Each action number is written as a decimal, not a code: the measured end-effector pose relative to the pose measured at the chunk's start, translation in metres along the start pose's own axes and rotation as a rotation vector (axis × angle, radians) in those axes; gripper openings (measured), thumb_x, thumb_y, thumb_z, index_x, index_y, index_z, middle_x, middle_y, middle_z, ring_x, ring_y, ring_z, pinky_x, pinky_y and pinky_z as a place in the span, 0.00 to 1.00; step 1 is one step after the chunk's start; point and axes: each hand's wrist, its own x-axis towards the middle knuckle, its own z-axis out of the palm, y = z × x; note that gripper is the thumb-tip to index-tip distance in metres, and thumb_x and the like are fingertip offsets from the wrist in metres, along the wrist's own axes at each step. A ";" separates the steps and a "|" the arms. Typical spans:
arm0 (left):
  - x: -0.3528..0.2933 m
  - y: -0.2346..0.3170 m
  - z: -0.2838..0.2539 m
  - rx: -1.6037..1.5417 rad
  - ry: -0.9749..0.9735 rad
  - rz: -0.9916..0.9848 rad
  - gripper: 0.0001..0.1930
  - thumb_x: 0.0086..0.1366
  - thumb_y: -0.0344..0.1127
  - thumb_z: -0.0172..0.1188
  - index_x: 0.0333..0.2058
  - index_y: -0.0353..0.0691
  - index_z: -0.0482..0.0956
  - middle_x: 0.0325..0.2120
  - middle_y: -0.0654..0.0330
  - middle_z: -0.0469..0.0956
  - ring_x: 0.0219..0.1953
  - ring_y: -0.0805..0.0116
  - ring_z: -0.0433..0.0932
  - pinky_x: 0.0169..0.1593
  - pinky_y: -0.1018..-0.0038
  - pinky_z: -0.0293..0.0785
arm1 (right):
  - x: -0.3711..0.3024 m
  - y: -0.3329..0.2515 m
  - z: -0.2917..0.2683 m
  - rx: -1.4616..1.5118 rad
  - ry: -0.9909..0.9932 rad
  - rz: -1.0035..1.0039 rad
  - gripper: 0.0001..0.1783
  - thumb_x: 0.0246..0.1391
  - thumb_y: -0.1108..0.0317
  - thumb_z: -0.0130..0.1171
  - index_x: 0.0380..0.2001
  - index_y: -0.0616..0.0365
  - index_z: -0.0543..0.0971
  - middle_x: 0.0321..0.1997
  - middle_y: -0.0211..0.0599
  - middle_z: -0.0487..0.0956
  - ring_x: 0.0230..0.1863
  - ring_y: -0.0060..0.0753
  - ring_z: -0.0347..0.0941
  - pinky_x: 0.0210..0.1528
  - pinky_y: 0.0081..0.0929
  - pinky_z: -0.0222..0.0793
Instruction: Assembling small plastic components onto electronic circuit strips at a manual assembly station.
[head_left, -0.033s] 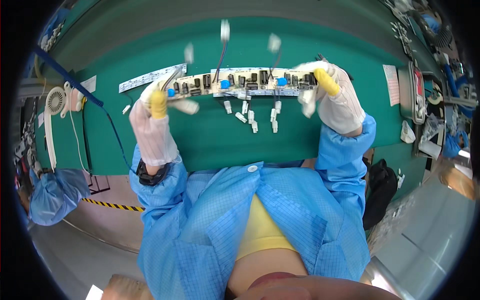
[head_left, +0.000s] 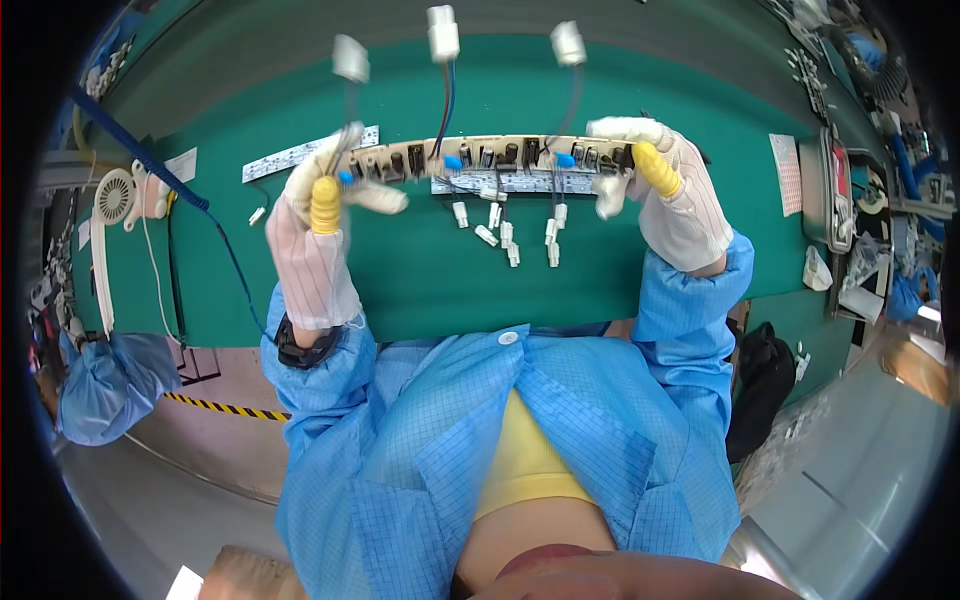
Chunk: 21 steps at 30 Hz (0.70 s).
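A long strip of circuit boards, studded with black and blue components, spans the gap between my gloved hands above the bench. My left hand grips its left end; my right hand grips the right end. Both white gloves have yellow finger cots. Three white connectors on wires stick up from the strip: a sharp middle one and two blurred ones, left and right. Underneath lies a pale board strip, with several small white plugs on wires in front of it.
Another pale board strip lies behind my left hand. At the left stand a small white fan and a coiled blue cord. Toward the right are a printed sheet and a metal tray on the green bench mat.
The held strip has tipped, so its component face shows more edge-on. Its upright connectors have swung and now appear higher. Both hands keep hold of the ends.
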 end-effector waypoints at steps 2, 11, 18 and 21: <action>0.001 -0.007 0.004 -0.361 -0.042 0.115 0.28 0.69 0.54 0.43 0.50 0.32 0.71 0.29 0.57 0.82 0.35 0.73 0.78 0.47 0.76 0.70 | 0.004 -0.007 0.011 -0.106 0.080 -0.019 0.36 0.51 0.49 0.62 0.52 0.69 0.68 0.34 0.36 0.79 0.33 0.22 0.75 0.38 0.18 0.70; 0.061 -0.056 -0.074 0.163 0.277 -0.103 0.10 0.60 0.23 0.52 0.39 0.35 0.79 0.35 0.60 0.80 0.38 0.72 0.77 0.45 0.78 0.69 | 0.015 0.023 -0.009 -1.372 0.127 -0.057 0.26 0.49 0.65 0.62 0.53 0.52 0.71 0.51 0.36 0.76 0.53 0.41 0.71 0.56 0.31 0.66; 0.082 -0.132 -0.109 0.760 0.145 -0.073 0.11 0.56 0.30 0.58 0.39 0.43 0.82 0.32 0.53 0.80 0.34 0.59 0.77 0.41 0.70 0.70 | 0.015 0.055 -0.033 -1.656 0.188 -0.127 0.16 0.45 0.69 0.65 0.41 0.54 0.79 0.51 0.35 0.75 0.54 0.40 0.69 0.54 0.33 0.68; 0.075 -0.100 -0.094 0.866 0.433 0.164 0.15 0.53 0.28 0.61 0.41 0.44 0.81 0.37 0.53 0.79 0.40 0.52 0.76 0.45 0.67 0.70 | 0.025 0.045 -0.032 -1.341 0.180 0.084 0.10 0.46 0.71 0.63 0.34 0.59 0.80 0.44 0.38 0.79 0.47 0.38 0.74 0.50 0.31 0.70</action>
